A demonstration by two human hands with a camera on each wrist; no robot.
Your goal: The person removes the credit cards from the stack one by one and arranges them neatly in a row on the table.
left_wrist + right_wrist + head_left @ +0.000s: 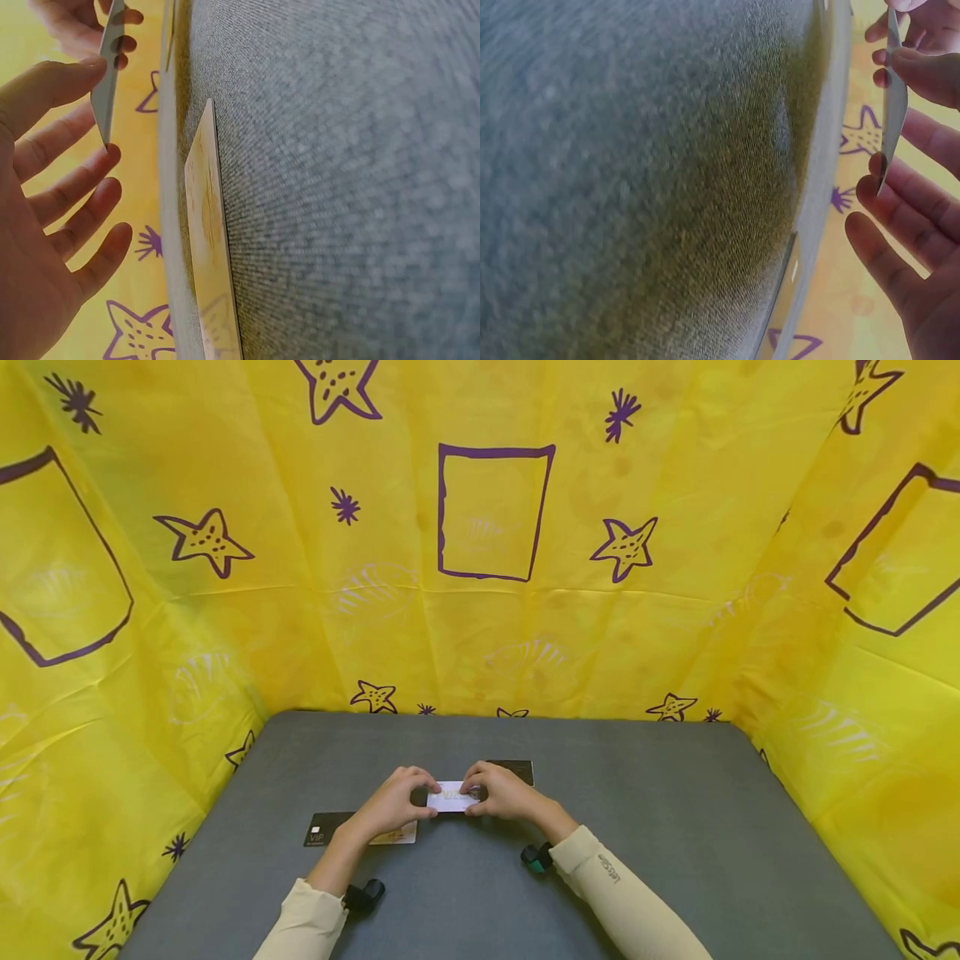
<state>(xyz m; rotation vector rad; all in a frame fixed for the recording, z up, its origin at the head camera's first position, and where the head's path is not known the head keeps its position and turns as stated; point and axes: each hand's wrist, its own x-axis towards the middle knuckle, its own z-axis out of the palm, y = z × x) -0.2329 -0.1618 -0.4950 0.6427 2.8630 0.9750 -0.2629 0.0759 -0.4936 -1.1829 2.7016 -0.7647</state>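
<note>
While both hands meet over the middle of the grey table [637, 827], a white card [452, 797] is held between them, lifted off the tabletop. Card's long axis runs left-right across the person, i.e. parallel to the table's near edge; short ends point at the two hands. Its broad face is turned up toward the head cam; faint gold lettering shows, too small to read.

Left hand [393, 806]: pinches the card's left end, thumb on the near edge and fingertips on the far edge. In the left wrist view the card [107, 71] appears edge-on as a thin sliver, thumb [52, 86] pressed to one side, a fingertip touching its lower corner; remaining fingers [90, 217] lie slightly spread, loosely bent.

Right hand [501, 793]: pinches the right end in the same manner. Right wrist view shows the card [892, 112] edge-on and slightly bowed, thumb tip [930, 71] on it, fingers [907, 217] a little apart below.

Other items on the table:
- black card [324, 828] marked "VIP", flat, near the left wrist, long axis also left-right.
- pale yellowish card [397, 837] just beside it, partly under the left hand; in the left wrist view [210, 255] it lies flat on the felt-like surface.
- second black card [517, 768] beyond the right hand, partly hidden.

Wrist cams [536, 857] strapped at both cuffs of the cream sleeves [630, 902]. Yellow sheeting [225, 635] w/ purple stars and squares walls the table on three sides.
</note>
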